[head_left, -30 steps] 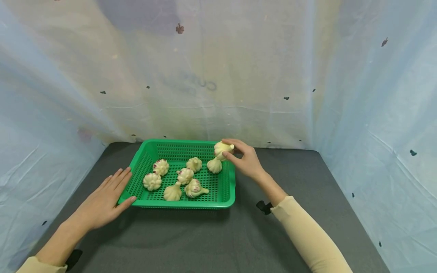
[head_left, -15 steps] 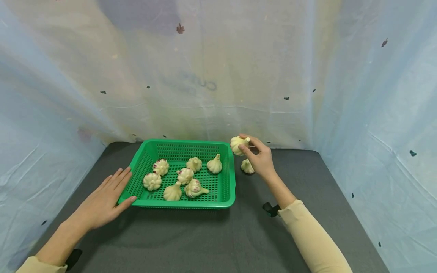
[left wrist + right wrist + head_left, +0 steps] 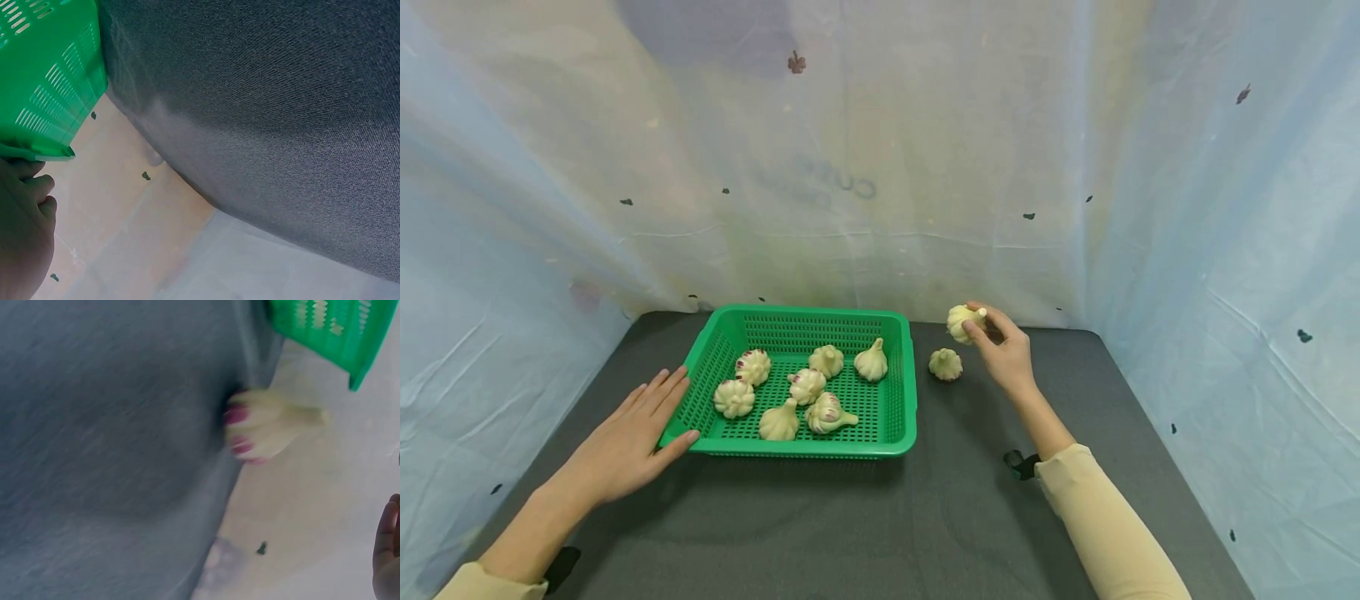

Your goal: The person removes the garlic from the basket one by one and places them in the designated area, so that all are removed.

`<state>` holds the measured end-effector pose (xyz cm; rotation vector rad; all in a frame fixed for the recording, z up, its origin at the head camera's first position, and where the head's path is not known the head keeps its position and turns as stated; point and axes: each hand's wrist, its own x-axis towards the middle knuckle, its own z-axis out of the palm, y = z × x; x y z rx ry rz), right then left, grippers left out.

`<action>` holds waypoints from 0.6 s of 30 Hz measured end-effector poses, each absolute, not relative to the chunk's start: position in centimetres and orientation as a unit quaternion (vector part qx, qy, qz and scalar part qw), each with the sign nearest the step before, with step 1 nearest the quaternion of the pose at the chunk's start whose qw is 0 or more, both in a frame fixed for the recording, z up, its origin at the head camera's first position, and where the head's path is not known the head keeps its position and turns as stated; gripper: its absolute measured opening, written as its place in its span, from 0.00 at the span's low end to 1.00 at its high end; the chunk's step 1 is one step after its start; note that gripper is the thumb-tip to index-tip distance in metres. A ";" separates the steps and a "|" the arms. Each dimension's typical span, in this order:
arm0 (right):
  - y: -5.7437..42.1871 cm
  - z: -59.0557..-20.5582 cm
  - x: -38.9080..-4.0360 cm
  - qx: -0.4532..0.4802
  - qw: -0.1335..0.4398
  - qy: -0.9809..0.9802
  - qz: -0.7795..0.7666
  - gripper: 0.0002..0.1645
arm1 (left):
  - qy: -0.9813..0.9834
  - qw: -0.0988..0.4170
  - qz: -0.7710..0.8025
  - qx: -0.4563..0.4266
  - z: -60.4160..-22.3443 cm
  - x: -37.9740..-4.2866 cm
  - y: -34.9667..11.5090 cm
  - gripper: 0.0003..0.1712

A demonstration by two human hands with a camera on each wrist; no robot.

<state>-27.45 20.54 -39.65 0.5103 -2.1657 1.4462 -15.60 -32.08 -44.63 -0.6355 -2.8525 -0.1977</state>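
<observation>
My right hand [image 3: 1006, 354] pinches a garlic bulb [image 3: 964, 323] between thumb and fingers, raised above the table right of the basket. Below it a second garlic bulb [image 3: 945, 364] stands on the dark cloth; the right wrist view shows this bulb [image 3: 269, 425] with purple marks at its base. My left hand [image 3: 625, 442] lies with straight fingers on the left rim of a green plastic basket [image 3: 790, 447]. Several garlic bulbs lie inside the basket, among them one with its stem up [image 3: 871, 361] at the right end. In the left wrist view, curled-looking fingers [image 3: 40, 187] touch the basket's rim.
A dark grey cloth [image 3: 820, 533] covers the table. Pale plastic sheeting [image 3: 925, 167] rises behind it and along both sides. Black straps [image 3: 1021, 464] are around the wrists.
My right hand has carried the garlic bulb from above the basket's right end out to the right, revealing the bulb on the cloth. The left hand and basket have stayed put.
</observation>
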 end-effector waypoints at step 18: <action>25.3 -46.9 -31.0 0.085 0.169 -0.860 0.474 0.25 | -0.969 0.104 -0.069 -0.214 -44.6 -15.5 -32.0 0.50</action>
